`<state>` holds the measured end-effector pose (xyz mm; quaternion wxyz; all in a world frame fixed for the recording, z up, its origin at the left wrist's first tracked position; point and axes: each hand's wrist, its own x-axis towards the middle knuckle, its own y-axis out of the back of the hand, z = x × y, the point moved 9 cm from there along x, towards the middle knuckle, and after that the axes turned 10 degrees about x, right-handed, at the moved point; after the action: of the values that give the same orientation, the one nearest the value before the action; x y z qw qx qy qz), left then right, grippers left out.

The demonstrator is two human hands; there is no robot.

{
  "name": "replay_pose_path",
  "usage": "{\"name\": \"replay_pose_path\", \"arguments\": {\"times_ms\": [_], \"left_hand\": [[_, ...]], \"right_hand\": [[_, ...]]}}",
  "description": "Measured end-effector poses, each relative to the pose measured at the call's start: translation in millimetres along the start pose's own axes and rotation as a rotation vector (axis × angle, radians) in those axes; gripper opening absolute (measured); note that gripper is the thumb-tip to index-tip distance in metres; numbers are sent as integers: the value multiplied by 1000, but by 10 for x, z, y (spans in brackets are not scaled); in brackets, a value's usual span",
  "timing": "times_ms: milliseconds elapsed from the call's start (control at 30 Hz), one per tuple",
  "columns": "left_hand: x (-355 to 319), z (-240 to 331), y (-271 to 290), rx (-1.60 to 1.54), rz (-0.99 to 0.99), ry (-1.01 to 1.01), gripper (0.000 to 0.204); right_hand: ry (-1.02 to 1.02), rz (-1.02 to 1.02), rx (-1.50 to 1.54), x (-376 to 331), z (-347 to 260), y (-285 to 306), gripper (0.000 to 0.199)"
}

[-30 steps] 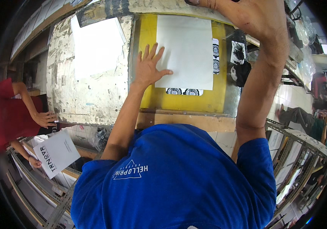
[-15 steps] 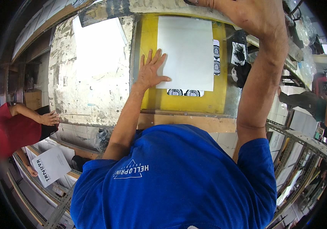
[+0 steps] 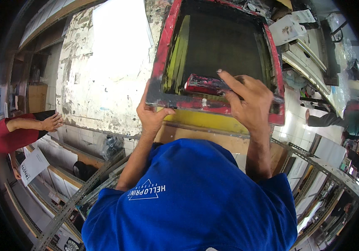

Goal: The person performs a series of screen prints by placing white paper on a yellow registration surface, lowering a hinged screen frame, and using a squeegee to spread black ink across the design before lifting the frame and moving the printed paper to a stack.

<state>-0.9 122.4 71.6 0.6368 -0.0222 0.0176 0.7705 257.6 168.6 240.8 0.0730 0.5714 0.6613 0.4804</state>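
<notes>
A red-edged printing screen (image 3: 278,69), smeared with black ink, lies over the yellow board (image 3: 204,119). Its dark mesh (image 3: 225,42) hides whatever is beneath. My left hand (image 3: 151,115) grips the frame at its near left corner, thumb toward the near edge. Inside the frame, by the near side, rests a squeegee (image 3: 202,83) with a red, ink-stained handle. My right hand (image 3: 248,100) is closed over the squeegee's right part, fingers bent around it and covering that end. Dark ink marks the fingertips.
Left of the screen, white sheets (image 3: 119,46) lie on a paint-flaked table (image 3: 75,83). A person in a red shirt (image 3: 18,134) stands at the left with a printed sheet (image 3: 33,166). Metal racks (image 3: 313,161) stand at the right, and another person (image 3: 351,119) is beyond.
The screen has come down over the yellow board and covered the white sheet. My left hand moved from that sheet to the frame's corner; my right came down from above onto the squeegee.
</notes>
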Motion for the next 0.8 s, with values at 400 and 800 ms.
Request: {"name": "replay_pose_path", "arguments": {"times_ms": [400,800], "left_hand": [[-153,-584,109,976,48,-312,93],[-191,-675,183,906,26,-253,100]], "right_hand": [[-293,-378,-117,-676,833,-1339,82],[-104,-47,-221,725,2074,-1434,75]]}}
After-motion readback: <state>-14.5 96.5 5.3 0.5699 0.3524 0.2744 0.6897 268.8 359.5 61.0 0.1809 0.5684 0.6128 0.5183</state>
